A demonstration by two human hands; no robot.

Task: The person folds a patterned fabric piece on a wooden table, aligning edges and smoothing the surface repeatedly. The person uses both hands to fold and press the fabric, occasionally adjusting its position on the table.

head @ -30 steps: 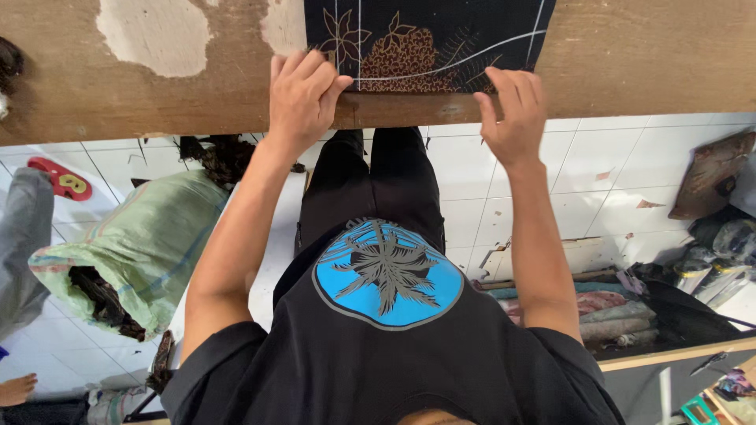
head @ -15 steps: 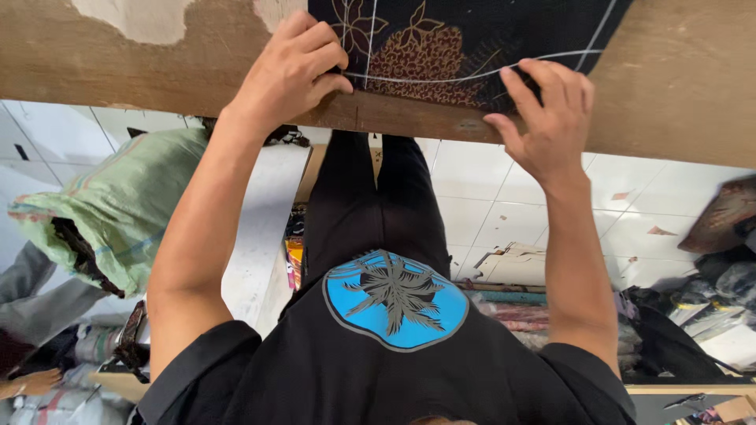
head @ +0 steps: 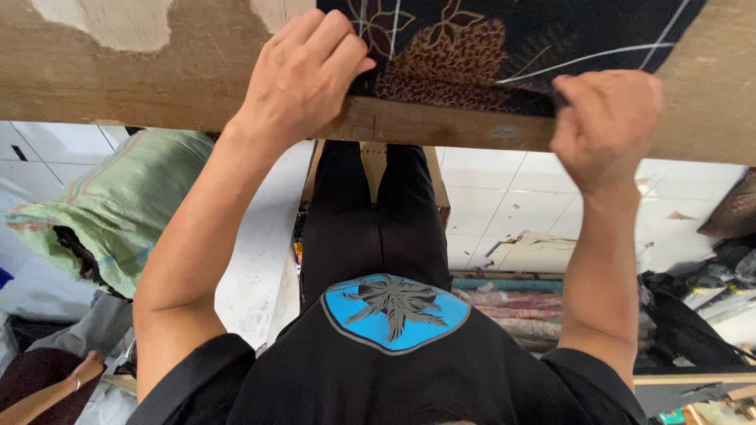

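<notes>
A dark cloth (head: 512, 47) with brown leaf and flower patterns and white chalk lines lies on a worn wooden table (head: 157, 86), its near hem along the table's front edge. My left hand (head: 303, 75) presses curled fingers onto the cloth's near left corner. My right hand (head: 606, 118) is bunched into a fist, gripping the hem at the cloth's near right side. Both arms reach forward over my lap and black shirt.
A green woven sack (head: 118, 212) stuffed with dark scraps lies on the white tiled floor (head: 504, 197) at the left. Folded fabrics (head: 512, 311) are stacked at the right. Another person's arm (head: 47, 393) shows at the bottom left.
My right hand went from flat fingers on the hem to a closed fist gripping it. Both hands and the cloth have shifted right and appear nearer.
</notes>
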